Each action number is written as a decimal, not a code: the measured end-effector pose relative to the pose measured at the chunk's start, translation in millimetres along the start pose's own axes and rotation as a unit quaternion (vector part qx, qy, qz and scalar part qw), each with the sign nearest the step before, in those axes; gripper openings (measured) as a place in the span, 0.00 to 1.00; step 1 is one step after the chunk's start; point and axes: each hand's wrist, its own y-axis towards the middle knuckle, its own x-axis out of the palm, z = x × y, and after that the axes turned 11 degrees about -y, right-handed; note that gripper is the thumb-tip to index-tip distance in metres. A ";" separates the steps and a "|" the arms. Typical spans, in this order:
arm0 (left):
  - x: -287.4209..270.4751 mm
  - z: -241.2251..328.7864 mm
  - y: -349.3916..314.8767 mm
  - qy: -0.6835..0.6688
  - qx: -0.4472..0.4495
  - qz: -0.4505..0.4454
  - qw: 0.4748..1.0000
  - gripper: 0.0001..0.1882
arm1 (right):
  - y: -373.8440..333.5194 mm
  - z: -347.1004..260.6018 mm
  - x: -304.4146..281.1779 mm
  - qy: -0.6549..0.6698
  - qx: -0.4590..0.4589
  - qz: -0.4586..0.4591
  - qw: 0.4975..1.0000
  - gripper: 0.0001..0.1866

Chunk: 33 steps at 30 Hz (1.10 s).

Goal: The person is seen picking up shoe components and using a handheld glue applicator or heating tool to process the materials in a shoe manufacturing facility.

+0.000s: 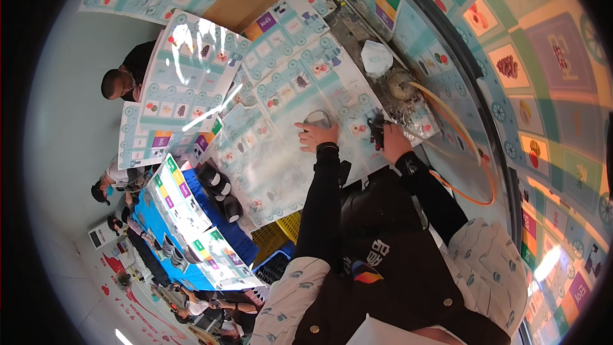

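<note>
My left hand (319, 137) is over the table at the middle, its thumb side spread to the left. Its fingers rest on the near edge of a small rounded grey-and-white piece (317, 117) with a dark rim, whose exact kind I cannot make out. My right hand (396, 142), to the right near the table edge, is closed around a dark hand tool (377, 130). Part of that tool is hidden by the fingers. Both hands work above a table covered with a pale, fruit-printed sheet (287, 166), worn whitish in the middle.
Dark rounded pieces with whitish tops (214, 180) lie at the table's left edge. Yellow crates (290, 225) and a blue crate (276, 265) stand below. A yellow-orange hose (469, 144) loops at right, near a crumpled white bag (377, 59). A person (131, 76) is behind printed panels.
</note>
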 end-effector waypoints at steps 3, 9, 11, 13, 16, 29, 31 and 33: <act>-18.1 -19.0 21.5 -0.006 -0.036 0.005 0.999 0.69 | 4.6 -16.3 21.0 -0.052 -0.058 0.111 0.991 0.26; -90.1 -35.9 20.7 -0.132 0.104 -0.027 0.985 0.71 | -16.2 42.0 34.0 0.024 -0.055 0.105 0.993 0.29; -135.8 -82.5 30.3 -0.115 0.115 0.026 0.986 0.72 | -19.9 46.8 37.6 0.018 -0.042 0.108 0.993 0.29; -169.1 -161.2 67.5 -0.077 0.042 0.056 0.995 0.73 | -13.7 35.9 40.9 -0.002 -0.072 0.118 0.990 0.27; -239.4 -280.8 102.2 -0.016 -0.070 0.065 0.995 0.71 | -16.4 -4.9 14.2 -0.002 -0.086 0.108 0.990 0.22; -294.2 -805.5 187.2 0.008 -0.307 0.109 0.945 0.67 | -54.0 -151.8 28.9 -0.087 -0.107 0.085 0.987 0.16; -288.8 -838.1 197.8 0.012 -0.277 0.141 0.950 0.66 | -65.0 -181.1 34.7 -0.087 -0.141 0.106 0.980 0.15; -285.1 -853.9 210.3 0.008 -0.249 0.162 0.955 0.65 | -76.4 -214.8 32.6 -0.102 -0.154 0.108 0.977 0.15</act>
